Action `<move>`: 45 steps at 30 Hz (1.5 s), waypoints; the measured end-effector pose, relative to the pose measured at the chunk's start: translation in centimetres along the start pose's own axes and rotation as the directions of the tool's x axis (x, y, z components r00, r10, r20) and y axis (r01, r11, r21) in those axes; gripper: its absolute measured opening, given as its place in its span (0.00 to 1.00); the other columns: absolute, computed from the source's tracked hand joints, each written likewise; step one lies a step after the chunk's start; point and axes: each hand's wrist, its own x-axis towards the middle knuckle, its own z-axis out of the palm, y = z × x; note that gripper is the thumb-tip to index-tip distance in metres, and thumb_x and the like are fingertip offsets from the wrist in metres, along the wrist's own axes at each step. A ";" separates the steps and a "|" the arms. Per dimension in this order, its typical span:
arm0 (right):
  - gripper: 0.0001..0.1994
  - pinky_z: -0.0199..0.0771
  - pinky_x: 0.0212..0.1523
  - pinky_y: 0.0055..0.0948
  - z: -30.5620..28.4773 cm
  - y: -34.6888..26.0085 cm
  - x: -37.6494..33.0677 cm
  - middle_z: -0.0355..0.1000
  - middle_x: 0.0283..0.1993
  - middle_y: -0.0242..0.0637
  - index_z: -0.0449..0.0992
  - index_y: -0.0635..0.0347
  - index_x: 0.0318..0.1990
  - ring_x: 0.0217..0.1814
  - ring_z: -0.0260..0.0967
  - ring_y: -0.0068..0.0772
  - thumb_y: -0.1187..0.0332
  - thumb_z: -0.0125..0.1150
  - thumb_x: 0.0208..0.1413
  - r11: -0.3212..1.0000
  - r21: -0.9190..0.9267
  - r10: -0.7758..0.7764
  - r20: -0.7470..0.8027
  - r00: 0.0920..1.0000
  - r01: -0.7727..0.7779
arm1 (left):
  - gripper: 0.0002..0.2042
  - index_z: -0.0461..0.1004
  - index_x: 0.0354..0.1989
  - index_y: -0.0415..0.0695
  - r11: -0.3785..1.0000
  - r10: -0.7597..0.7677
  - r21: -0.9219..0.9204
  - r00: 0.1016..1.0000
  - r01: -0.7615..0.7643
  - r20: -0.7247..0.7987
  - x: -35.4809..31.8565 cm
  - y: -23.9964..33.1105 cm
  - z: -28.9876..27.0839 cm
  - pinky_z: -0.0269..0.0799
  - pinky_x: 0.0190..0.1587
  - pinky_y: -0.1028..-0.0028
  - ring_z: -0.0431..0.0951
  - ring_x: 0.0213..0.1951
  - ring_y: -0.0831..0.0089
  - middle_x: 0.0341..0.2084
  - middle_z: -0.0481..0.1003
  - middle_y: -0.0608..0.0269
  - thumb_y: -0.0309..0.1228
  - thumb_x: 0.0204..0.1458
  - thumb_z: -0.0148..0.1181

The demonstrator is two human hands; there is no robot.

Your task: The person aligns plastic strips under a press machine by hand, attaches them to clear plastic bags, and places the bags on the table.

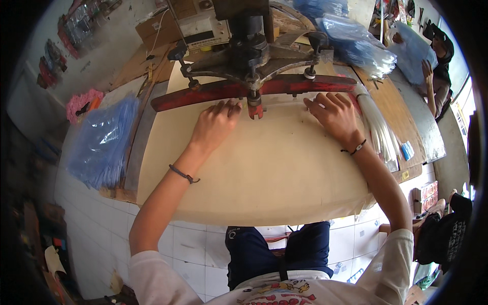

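Looks like clear film (285, 100); likely light, limp, slippery; best taken flat near side edges. Cannot tell grip of curled left hand (217, 123) or right hand (335, 116).

A white-tiled floor (190, 244) stretched beneath a wooden bench (399, 114) while a pale wall (96, 56) hung with red clutter (47, 73) rose at left and bright light (470, 109) broke in along the room's right side; shadow darkened the far left.

Below the one red bar (287, 85) you have two hands (217, 122) and two wristbands (181, 174); above it, two dark knobs (318, 39); right of it, one co-worker (441, 84).
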 end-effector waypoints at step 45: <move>0.28 0.47 0.79 0.48 -2.2 -0.9 1.2 0.68 0.69 0.44 0.73 0.62 0.63 0.75 0.59 0.46 0.47 0.49 0.70 0.955 0.122 0.170 0.525 0.834 -0.272 | 0.28 0.57 0.76 0.64 0.843 -0.123 -0.398 0.851 0.360 0.510 0.0 -1.4 0.3 0.51 0.72 0.50 0.65 0.65 0.53 0.61 0.67 0.51 0.48 0.67 0.46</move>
